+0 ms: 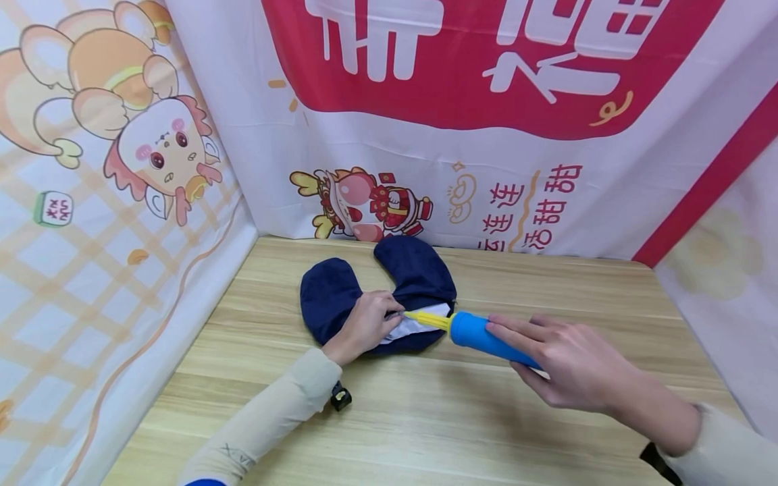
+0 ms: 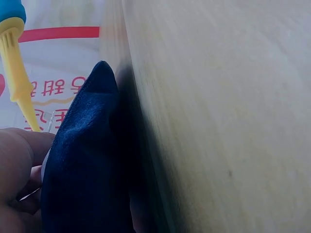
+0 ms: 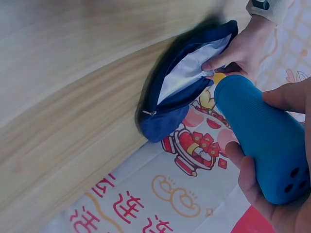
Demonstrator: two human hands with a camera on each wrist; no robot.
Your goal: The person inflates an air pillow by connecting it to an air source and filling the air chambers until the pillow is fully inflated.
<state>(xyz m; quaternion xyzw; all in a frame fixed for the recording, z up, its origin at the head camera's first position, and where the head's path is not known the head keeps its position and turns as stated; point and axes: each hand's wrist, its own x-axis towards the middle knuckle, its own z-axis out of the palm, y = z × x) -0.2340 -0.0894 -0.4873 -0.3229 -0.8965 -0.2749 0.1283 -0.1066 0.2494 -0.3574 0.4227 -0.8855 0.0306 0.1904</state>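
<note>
A navy U-shaped neck pillow [image 1: 419, 270] lies on the table, its zipper opening showing a white inner bladder [image 3: 184, 75]. My left hand [image 1: 367, 318] pinches a small clear valve [image 3: 207, 74] at that opening. The right hand [image 1: 571, 361] grips a blue hand pump [image 1: 489, 337], fingers wrapped along its barrel. From the pump, a tapered yellow nozzle [image 1: 433, 320] points at the left fingertips, its tip meeting the valve there; how far it sits inside is hidden. In the left wrist view the pillow cover [image 2: 87, 160] stands beside the left hand's fingers.
The wood-grain table [image 1: 413, 425] spreads around the pillow. A printed cloth [image 1: 389, 148] hangs behind it, and another patterned cloth [image 1: 121, 270] stands along the left. A metal zipper pull [image 3: 149, 112] sits at one end of the opening.
</note>
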